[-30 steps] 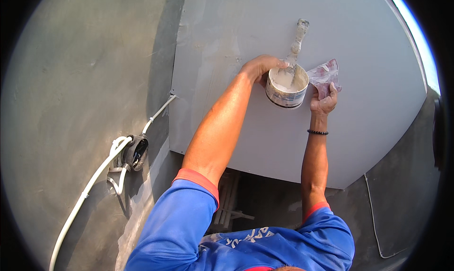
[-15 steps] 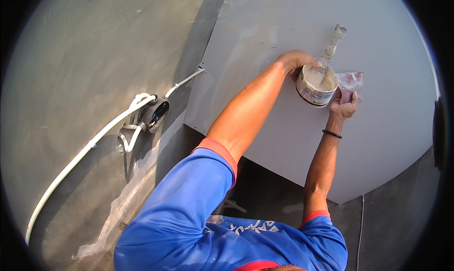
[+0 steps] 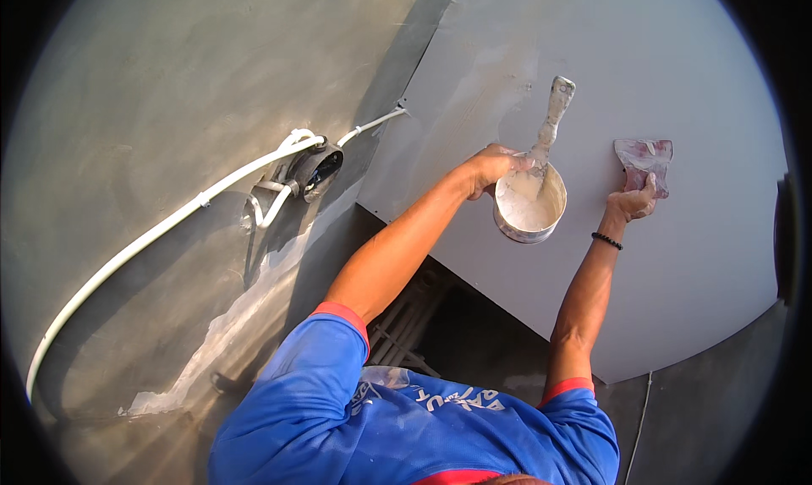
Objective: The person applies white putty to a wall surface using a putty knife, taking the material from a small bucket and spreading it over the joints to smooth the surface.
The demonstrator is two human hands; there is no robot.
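My left hand [image 3: 493, 170] grips the rim of a round tub [image 3: 526, 230] holding creamy white filler. Its thumb rests by a putty knife [image 3: 554, 117] that stands tilted in the tub, blade down in the filler and caked handle pointing up. To the right, my right hand [image 3: 634, 199] is closed round the narrow end of a reddish, filler-smeared plastic spreader [image 3: 644, 157], its wide edge pointing away from me. The tub and the spreader are apart, both in front of a pale grey board [image 3: 702, 274].
A grey plastered wall [image 3: 203, 71] stands on the left. White conduit [image 3: 127, 265] curves along it to a round dark junction box [image 3: 323, 170]. Below the board's lower edge is a dark gap with pipes [image 3: 402, 333]. A thin cable [image 3: 640, 417] hangs at the lower right.
The tub and spreader have moved apart: my left hand brought the tub left and lower, and my right hand shifted slightly right. The tub's opening now faces me more. The view has shifted too.
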